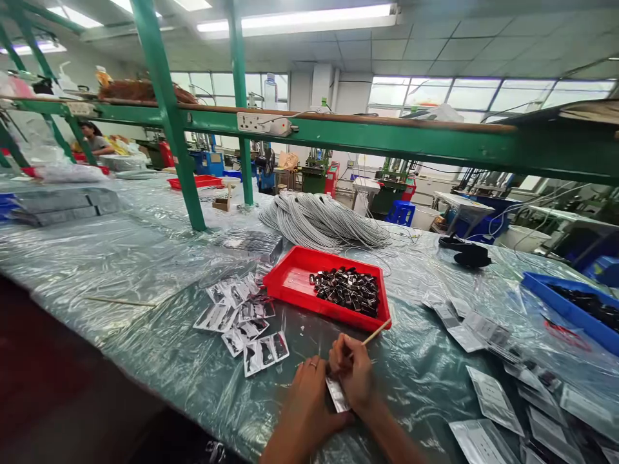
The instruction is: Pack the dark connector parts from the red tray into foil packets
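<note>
My right hand (354,374) is closed around a thin wooden stick (376,332), whose end points up and right near the red tray's corner. Between my hands a small silvery packet (337,394) lies on the plastic-covered table. My left hand (305,401), with a ring on one finger, presses on it, thumb at the near end; part of the packet is hidden. Just beyond is a red tray (290,285) with many small black and metal parts (348,290) heaped in its right side. Left of my hands lie several strips of filled packets (265,353).
Several flat packets (493,396) spread over the right side. A blue tray (536,283) of black parts stands beyond them. Behind the red tray lies a coil of grey cable (324,219). A green shelf frame (169,122) spans the table. Another person (97,142) sits far left.
</note>
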A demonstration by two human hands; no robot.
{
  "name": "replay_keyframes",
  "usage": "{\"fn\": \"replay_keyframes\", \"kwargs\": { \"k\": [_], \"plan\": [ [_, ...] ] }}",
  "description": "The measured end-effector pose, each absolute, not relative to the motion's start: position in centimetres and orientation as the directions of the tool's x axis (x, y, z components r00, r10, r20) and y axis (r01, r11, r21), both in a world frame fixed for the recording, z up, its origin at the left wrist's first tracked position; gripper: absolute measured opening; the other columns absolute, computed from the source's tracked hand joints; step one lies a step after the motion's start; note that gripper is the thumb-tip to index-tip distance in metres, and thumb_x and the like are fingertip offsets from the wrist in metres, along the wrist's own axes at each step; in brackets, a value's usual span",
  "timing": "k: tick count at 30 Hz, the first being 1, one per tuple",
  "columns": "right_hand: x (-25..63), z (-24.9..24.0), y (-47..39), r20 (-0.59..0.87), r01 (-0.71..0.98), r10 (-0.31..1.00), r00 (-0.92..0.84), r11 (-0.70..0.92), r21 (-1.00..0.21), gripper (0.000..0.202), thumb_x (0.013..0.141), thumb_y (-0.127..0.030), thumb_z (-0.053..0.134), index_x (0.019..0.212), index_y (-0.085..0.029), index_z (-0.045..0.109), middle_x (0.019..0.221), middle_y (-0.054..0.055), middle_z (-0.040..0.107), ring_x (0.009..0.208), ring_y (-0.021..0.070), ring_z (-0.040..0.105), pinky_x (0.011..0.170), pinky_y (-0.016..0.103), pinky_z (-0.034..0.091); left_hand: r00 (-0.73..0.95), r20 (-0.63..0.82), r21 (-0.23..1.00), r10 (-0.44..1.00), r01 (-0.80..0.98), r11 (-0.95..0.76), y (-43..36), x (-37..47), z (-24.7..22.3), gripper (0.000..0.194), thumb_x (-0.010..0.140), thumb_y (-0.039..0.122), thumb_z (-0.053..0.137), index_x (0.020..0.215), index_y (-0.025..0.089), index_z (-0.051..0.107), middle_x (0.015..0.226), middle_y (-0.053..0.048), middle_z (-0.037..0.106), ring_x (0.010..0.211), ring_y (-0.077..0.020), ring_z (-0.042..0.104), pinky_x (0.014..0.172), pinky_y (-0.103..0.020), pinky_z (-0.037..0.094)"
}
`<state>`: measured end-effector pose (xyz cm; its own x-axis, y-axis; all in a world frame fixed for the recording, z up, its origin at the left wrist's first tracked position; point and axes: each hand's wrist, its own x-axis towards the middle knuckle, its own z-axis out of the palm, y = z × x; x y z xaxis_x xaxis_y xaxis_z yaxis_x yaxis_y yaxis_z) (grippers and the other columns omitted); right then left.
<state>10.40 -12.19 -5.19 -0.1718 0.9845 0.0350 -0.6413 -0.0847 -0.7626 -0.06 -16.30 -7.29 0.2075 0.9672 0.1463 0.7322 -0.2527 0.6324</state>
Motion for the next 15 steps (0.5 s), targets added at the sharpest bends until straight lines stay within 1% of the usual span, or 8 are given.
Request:
{"fn": "replay_keyframes", "kwargs": {
  "k": [3, 7, 9, 12, 15],
  "plan": [
    [10.4, -5.3, -12.5, 0.043, -0.619, 0.988, -0.147, -0.058, -0.784, 0.041, 0.078, -0.042, 0.061, 0.047, -0.019, 0.046, 0.045, -0.008, 0.029, 0.041, 0.0073, 0.020, 0.043, 0.026, 0.014, 0.202, 0.153, 0.638, 0.967, 0.727, -0.253, -16.4, 0.1, -6.6, 0.049, 0.057, 0.027, 0.077, 0.101, 0.016, 0.057, 0.105, -0.011, 0.063, 0.103, -0.0320, 0.058, 0.093, -0.047, 0.043],
    [10.4, -5.2, -12.9, 0.055, -0.616, 0.991, -0.122, -0.032, -0.787, 0.043, 0.078, -0.043, 0.061, 0.046, -0.019, 0.046, 0.044, -0.007, 0.029, 0.041, 0.0074, 0.019, 0.043, 0.027, 0.013, 0.219, 0.164, 0.630, 0.962, 0.727, -0.273, -16.5, 0.1, -6.5, 0.040, 0.062, 0.029, 0.072, 0.098, 0.017, 0.058, 0.102, -0.010, 0.064, 0.100, -0.0318, 0.058, 0.091, -0.048, 0.045],
    [10.3, -5.3, -12.9, 0.057, -0.616, 0.990, -0.127, -0.033, -0.787, 0.043, 0.078, -0.044, 0.060, 0.046, -0.020, 0.046, 0.044, -0.008, 0.029, 0.041, 0.0074, 0.019, 0.043, 0.027, 0.013, 0.223, 0.179, 0.622, 0.958, 0.729, -0.286, -16.4, 0.1, -7.0, 0.044, 0.062, 0.031, 0.072, 0.101, 0.017, 0.058, 0.103, -0.011, 0.064, 0.102, -0.0326, 0.058, 0.094, -0.050, 0.044],
    [10.3, -5.6, -12.8, 0.084, -0.588, 0.988, -0.133, -0.011, -0.809, 0.045, 0.079, -0.045, 0.059, 0.045, -0.020, 0.044, 0.043, -0.008, 0.028, 0.041, 0.0076, 0.019, 0.043, 0.027, 0.013, 0.225, 0.209, 0.605, 0.952, 0.735, -0.306, -16.3, 0.1, -8.0, 0.053, 0.061, 0.033, 0.073, 0.109, 0.018, 0.056, 0.112, -0.013, 0.063, 0.110, -0.0352, 0.057, 0.100, -0.053, 0.041],
    [10.3, -6.2, -13.0, 0.116, -0.490, 0.987, -0.113, 0.046, -0.871, 0.047, 0.082, -0.044, 0.056, 0.044, -0.020, 0.043, 0.042, -0.007, 0.029, 0.041, 0.0083, 0.023, 0.044, 0.027, 0.015, 0.233, 0.243, 0.579, 0.942, 0.744, -0.334, -16.4, 0.1, -8.5, 0.050, 0.065, 0.031, 0.069, 0.112, 0.019, 0.056, 0.116, -0.013, 0.062, 0.116, -0.0349, 0.055, 0.102, -0.052, 0.040]
  ]
}}
